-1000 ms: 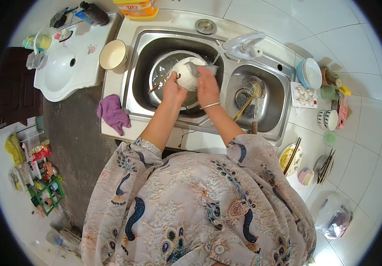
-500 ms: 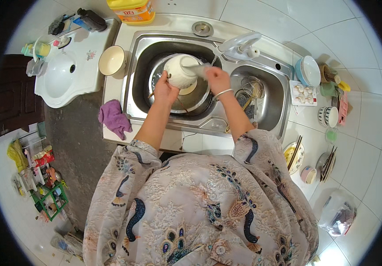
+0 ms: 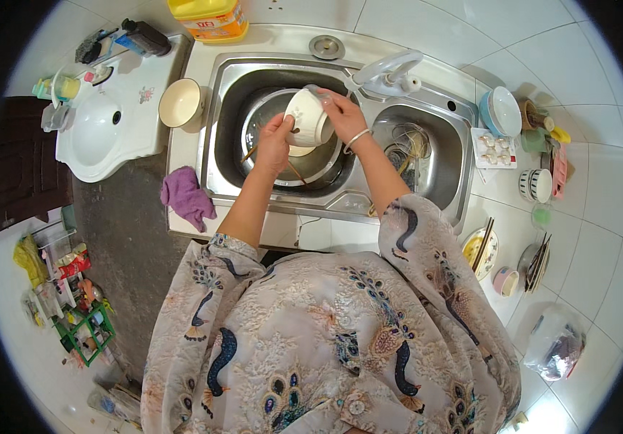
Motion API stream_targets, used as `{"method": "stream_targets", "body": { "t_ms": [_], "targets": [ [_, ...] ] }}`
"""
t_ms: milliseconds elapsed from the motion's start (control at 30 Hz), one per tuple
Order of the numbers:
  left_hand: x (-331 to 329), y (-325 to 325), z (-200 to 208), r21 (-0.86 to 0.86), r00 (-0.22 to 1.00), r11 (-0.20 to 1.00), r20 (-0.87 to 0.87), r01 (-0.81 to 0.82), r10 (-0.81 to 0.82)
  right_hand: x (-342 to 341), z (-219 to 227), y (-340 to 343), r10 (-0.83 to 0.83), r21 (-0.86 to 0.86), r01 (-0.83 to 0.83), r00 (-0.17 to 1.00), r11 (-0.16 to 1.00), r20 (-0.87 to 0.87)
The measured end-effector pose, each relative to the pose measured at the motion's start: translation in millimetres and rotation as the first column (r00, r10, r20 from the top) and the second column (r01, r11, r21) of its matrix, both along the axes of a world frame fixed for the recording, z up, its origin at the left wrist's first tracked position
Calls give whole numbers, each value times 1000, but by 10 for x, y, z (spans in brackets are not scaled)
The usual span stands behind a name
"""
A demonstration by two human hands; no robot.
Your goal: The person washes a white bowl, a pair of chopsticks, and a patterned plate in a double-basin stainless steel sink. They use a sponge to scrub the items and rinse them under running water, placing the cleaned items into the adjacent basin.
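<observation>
A white bowl point(image 3: 303, 116) with small leaf-like marks is tilted on its side over the left sink basin. My left hand point(image 3: 275, 143) is closed on its left edge, thumb on the outer wall. At the bowl's upper right, my right hand point(image 3: 343, 117) presses a pale, cloth-like piece point(image 3: 314, 90) to it; the fingers hide most of this piece. Below the bowl, a metal basin point(image 3: 259, 130) sits in the left sink, with water around it. Another pale rounded dish point(image 3: 300, 150) shows inside it, along with thin brown sticks point(image 3: 295, 172).
A white faucet point(image 3: 391, 69) reaches between the two basins. Wire strainers point(image 3: 409, 148) lie in the right basin. A cream bowl point(image 3: 180, 103) and a purple cloth point(image 3: 187, 197) rest on the left counter. Stacked bowls point(image 3: 503, 114), a plate with chopsticks point(image 3: 481, 253) and cups line the right counter.
The bowl has turned, its foot now facing right instead of up. My right hand has moved up and left onto the bowl's side. The left hand's grip has shifted slightly.
</observation>
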State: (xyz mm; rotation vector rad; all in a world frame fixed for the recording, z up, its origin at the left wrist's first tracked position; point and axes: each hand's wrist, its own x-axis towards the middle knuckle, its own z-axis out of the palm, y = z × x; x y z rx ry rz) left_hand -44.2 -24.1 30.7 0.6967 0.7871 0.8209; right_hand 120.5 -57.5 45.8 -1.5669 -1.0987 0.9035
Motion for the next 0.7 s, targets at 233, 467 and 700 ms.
{"method": "stream_targets", "body": {
  "t_ms": [233,467,700],
  "targets": [
    [10,47,-49,113,989,986,-98,119,-108,56,-15,191,75,124,-124,938,984,339],
    [88,-31,45,-484,867,875,449,31,218,-46,-58,-463,-31,-51,-88,212,995,-977],
    [402,267,217,-283,986,952,144,120,-81,135,40,-269,-192,-134,139,642,981,-742]
  ]
}}
